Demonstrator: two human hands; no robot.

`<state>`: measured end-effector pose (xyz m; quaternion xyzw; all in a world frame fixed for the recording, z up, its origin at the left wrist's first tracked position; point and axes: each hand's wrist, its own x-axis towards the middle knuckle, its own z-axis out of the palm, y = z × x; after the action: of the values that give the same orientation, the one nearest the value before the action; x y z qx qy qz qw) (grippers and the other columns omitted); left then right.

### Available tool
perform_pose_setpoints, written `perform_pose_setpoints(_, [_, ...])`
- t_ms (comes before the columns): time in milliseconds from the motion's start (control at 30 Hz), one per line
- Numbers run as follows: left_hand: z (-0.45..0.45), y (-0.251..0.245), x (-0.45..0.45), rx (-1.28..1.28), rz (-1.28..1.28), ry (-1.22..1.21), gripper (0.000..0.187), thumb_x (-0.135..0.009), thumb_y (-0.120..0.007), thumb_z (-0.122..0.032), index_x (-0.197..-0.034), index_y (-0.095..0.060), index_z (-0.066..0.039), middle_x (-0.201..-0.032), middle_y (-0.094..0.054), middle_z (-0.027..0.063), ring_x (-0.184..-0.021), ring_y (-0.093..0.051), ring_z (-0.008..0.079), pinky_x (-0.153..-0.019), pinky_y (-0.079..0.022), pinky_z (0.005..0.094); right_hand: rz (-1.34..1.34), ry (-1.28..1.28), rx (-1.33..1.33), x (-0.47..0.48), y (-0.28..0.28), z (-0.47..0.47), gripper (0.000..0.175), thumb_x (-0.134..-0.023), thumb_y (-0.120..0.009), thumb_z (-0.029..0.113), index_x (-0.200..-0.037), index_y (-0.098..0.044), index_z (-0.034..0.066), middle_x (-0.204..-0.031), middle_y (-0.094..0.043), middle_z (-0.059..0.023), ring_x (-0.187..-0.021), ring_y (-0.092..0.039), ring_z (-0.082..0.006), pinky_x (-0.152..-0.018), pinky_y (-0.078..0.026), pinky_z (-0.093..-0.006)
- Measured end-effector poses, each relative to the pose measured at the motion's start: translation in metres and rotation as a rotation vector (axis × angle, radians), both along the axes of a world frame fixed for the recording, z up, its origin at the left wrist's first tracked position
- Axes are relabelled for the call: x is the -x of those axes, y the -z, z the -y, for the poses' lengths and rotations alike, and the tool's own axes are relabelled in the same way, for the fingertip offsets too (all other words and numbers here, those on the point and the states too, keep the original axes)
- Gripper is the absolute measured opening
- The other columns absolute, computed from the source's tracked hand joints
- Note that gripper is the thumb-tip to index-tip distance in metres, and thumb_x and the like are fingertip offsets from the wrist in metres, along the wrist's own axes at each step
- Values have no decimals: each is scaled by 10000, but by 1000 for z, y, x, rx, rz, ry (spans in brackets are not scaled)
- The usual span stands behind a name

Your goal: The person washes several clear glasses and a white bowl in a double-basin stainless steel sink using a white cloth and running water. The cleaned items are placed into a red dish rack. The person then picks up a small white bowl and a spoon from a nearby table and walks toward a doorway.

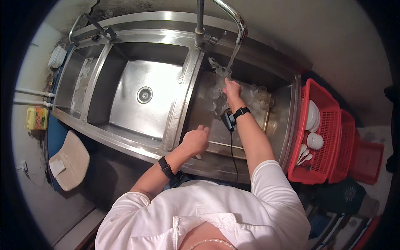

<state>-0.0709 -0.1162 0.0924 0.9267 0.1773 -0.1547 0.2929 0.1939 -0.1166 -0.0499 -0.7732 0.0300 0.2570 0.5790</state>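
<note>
My right hand (pixel 232 89) reaches into the right basin of a stainless steel sink (pixel 193 90) and grips a clear glass (pixel 222 76). Water from the curved chrome faucet (pixel 242 29) runs into the glass and splashes at its rim. My left hand (pixel 197 140) is over the near left part of the same basin, its fingers curled; whether it holds something small is hidden. Several clear glasses (pixel 214 93) lie in the basin left of my right hand, and more glasses (pixel 261 92) are to its right. A black device with a cable hangs at my right wrist.
The middle basin (pixel 147 117) has a round drain (pixel 144 95). At the right, a red plastic basket (pixel 325 125) holds white plates (pixel 312 115), white bowls (pixel 315 141) and white spoons (pixel 304 156). A second faucet (pixel 93 23) rises at the back left; a beige chair (pixel 73 159) stands left.
</note>
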Motion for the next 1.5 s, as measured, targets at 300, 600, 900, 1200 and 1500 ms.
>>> perform_pose_setpoints(300, [-19,-6,27,-12,98,-135,245,-781,-570,-138,-976,-504,-4,-963,-566,214,-833,-607,404,-735,-499,479,-709,146,-436,1,-13,14,553,-887,-563,487,-1150,-438,16,-864,-619,-175,-598,-603,-194,-425,-470,-228])
perform_pose_setpoints(600, [-55,-68,17,231,297,-401,388,-794,-676,-216,-1101,-576,0,-738,-630,175,-638,-626,265,-634,-509,351,-748,37,-484,61,-25,68,503,-909,-548,454,-1098,-448,-1,-880,-638,-194,-604,-592,-170,-472,-479,-226])
perform_pose_setpoints(900, [-63,-95,-31,595,802,-521,404,-787,-717,-118,-1121,-520,-3,-983,-606,92,-873,-580,140,-761,-482,263,457,-321,-4,112,-58,117,361,-763,-739,258,-631,-555,-23,-959,-665,-174,-661,-616,-247,-598,-455,-337])
perform_pose_setpoints(1200, [-18,-6,-60,289,485,-185,477,-770,-727,-129,-1187,-526,-16,-1078,-608,127,-965,-607,198,-817,-488,309,1086,-342,303,123,-110,131,221,-687,-730,138,-649,-557,6,-1234,-542,-232,-838,-578,-358,-735,-493,-381])
perform_pose_setpoints(1500, [-24,-25,-43,1748,-46,-336,855,-714,-705,-11,-1449,-287,-130,-1221,-546,82,-1006,-601,210,-876,-492,329,1622,-690,99,117,-158,150,205,-700,-703,94,-632,-520,32,-1145,-586,-251,-708,-573,-295,-580,-504,-350])
